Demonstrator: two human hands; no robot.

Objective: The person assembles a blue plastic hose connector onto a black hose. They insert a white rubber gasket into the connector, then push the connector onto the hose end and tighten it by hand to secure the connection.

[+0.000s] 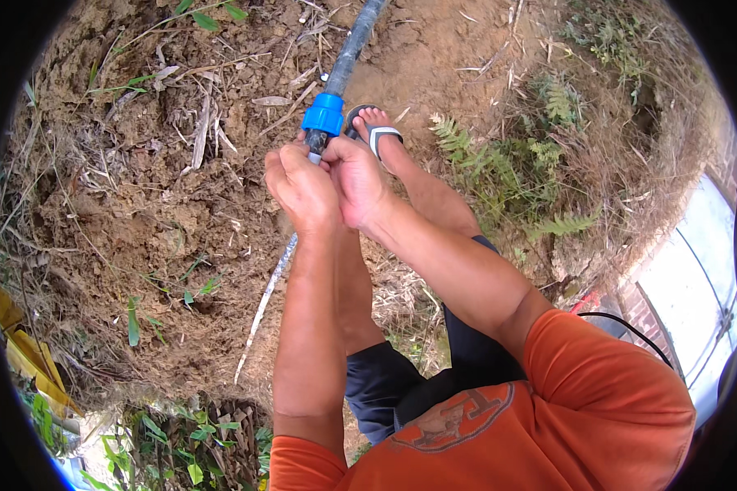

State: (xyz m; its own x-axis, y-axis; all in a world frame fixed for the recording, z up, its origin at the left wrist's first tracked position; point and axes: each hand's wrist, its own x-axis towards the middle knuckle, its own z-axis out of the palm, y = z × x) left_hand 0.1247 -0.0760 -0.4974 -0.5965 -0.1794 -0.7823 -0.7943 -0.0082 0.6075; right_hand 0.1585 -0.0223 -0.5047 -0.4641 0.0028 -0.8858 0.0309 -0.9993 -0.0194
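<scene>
A black pipe (354,53), smeared with dirt, runs down from the top of the view. Around it near its end sits a blue ribbed pipe-fitting nut (324,114). Below the nut, my left hand (303,186) and my right hand (357,176) are closed side by side at the pipe's end, fingers curled and thumbs close together. Between them a small whitish piece (314,158) shows at the pipe's end; the fingers hide most of it. A thin, mud-specked white rod or tube (270,288) slants down to the left from beneath my hands.
Loose brown soil (139,221) with dry leaves and twigs lies to the left. My sandalled foot (377,131) stands just right of the nut. Ferns (499,164) and dry grass grow on the right, beside a pale sheet (696,270). Green plants (196,442) edge the lower left.
</scene>
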